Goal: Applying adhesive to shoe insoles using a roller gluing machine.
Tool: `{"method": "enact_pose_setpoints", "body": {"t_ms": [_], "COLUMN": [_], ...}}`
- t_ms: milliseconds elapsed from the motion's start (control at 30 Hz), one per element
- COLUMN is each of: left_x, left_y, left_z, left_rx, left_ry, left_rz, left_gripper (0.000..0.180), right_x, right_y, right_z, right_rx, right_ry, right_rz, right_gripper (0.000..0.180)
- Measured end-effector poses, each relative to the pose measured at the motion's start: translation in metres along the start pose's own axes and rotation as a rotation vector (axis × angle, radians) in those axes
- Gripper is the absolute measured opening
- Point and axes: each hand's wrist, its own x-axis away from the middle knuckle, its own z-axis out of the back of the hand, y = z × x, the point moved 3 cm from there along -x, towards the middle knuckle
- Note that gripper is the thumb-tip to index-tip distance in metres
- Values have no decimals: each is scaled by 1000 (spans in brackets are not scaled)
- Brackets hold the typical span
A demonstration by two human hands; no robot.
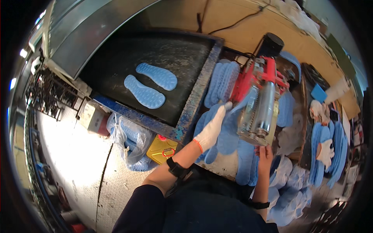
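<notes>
Dark lap and sleeves: nearest the camera, the person's dark clothing fills the lower edge, with both forearms rising out of it.
Left wrist: a black band wraps it, just behind the glove cuff.
Left hand: in a white knit glove with an orange cuff, fingers stretched out long and together, lying flat on a blue insole at the near edge of the workbench; the fingertips reach up toward the machine's left side.
Right hand: bare, fingers curled at the lower end of the metal roller; it seems to pinch the edge of a blue insole there, though the grip itself is too small to read for sure.
Roller machine: red body with a shiny metal cylinder, black motor on top, standing mid-bench between the two hands.
Insole pile: more blue insoles lean stacked against the machine's left side, by the conveyor's right edge.
Conveyor belt: black, framed in worn blue metal, left of the bench; two blue insoles lie side by side near its middle, apart from the hands.
Yellow can: sits below the conveyor's near corner, beside a clear bag of blue insoles on the floor.
Right edge: a long stack of blue insoles with another gloved hand of a co-worker resting on it.
</notes>
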Motion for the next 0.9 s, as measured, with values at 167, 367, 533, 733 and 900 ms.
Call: {"method": "enact_pose_setpoints", "body": {"t_ms": [167, 367, 533, 733, 900], "left_x": [39, -17, -116, -182, -163], "left_y": [24, 77, 110, 123, 146], "left_z": [10, 75, 164, 252, 262], "left_rx": [541, 672, 828, 634, 308], "left_ry": [239, 384, 440, 911, 810], "left_rz": [321, -82, -199, -123, -100], "left_gripper": [51, 42, 35, 46, 62], "right_x": [-7, -17, -18, -19, -17], "right_y": [12, 18, 18, 24, 15], "right_z": [-59, -104, -121, -124, -135], "right_rx": [73, 429, 357, 274, 352], "right_ry": [-311, -339, -280, -286, -312], "right_rz": [-151, -60, -32, -116, -114], "right_gripper": [20, 57, 82, 93, 94]}}
